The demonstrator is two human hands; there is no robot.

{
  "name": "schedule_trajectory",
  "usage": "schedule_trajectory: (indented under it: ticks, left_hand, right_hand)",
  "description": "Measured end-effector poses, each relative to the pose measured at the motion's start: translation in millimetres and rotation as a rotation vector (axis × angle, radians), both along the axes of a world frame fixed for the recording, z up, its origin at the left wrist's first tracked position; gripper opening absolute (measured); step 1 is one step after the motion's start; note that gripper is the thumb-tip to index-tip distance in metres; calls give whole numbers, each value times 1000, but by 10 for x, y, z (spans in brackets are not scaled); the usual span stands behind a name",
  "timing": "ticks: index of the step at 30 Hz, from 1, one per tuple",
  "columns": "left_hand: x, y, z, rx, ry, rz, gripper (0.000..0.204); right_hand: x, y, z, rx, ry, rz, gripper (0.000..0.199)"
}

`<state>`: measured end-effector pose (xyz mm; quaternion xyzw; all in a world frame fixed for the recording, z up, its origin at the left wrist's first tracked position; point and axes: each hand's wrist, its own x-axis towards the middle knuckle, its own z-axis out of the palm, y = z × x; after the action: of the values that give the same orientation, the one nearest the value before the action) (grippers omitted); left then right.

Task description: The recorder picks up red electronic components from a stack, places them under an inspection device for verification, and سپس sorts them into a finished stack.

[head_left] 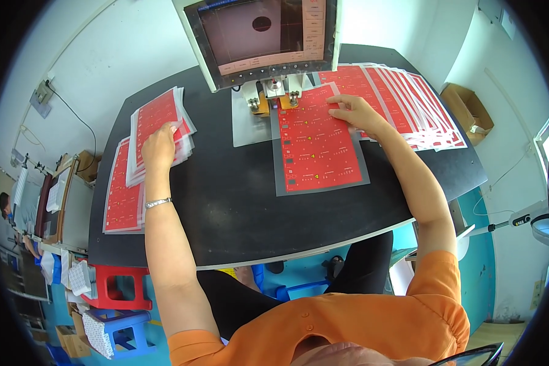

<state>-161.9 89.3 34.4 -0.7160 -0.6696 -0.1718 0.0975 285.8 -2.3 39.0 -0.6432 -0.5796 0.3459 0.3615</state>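
Note:
A red printed sheet (321,146) with a clear border lies under the machine head (276,94), one corner beneath it. My right hand (355,114) rests on this sheet's upper right part, fingers stretched and apart. On the left of the table, my left hand (158,146) is closed at the right edge of the upper pile of red sheets (154,113), thumb and fingertips together on the top sheet. Whether it pinches one sheet or more, I cannot tell. A lower pile of red sheets (123,204) lies partly under that one, nearer me.
A monitor (259,36) showing a dark round spot stands above the machine head. Many red sheets lie fanned out (402,104) at the back right of the black table (226,213). A cardboard box (466,110) stands beyond it. Red (121,287) and blue stools (125,332) are at lower left.

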Motion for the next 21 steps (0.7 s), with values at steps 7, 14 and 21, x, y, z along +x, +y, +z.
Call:
schedule_trajectory:
  ticks: [7, 14, 21]
  left_hand:
    - [31, -20, -5, 148, 57, 69, 25]
    - [550, -244, 113, 444, 119, -192, 12]
    - [523, -310, 146, 302, 93, -147, 19]
  right_hand:
    - [109, -82, 113, -74, 88, 145, 34]
    - [5, 83, -69, 91, -17, 3, 31]
    - [-38, 217, -145, 186, -154, -109, 34]
